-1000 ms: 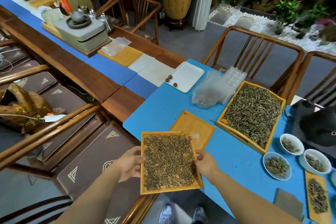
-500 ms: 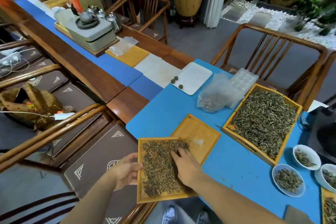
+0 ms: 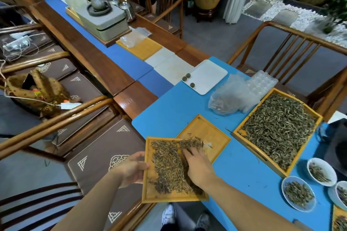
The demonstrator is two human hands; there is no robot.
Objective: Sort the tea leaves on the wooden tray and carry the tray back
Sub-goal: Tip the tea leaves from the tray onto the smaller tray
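Note:
A small wooden tray [image 3: 150, 196] of dry tea leaves [image 3: 169, 167] sticks out past the near corner of the blue table. My left hand [image 3: 132, 169] grips its left rim. My right hand [image 3: 198, 168] lies palm down on the leaves at the tray's right side, fingers straight and pointing to the far end, where leaves are heaped against the rim. A second small wooden tray [image 3: 206, 133], nearly bare, lies partly under the first tray's far right corner.
A large wooden tray [image 3: 237, 133] heaped with tea leaves sits to the right. White bowls [image 3: 298, 194] of leaves stand at the right edge. A clear plastic bag [image 3: 228, 97] and a white plate [image 3: 208, 76] lie further back. Wooden chairs [image 3: 289, 47] ring the table.
My right hand left the tray's right rim and moved onto the leaves, pushing them toward the far end. The near left part of the tray now shows bare wood.

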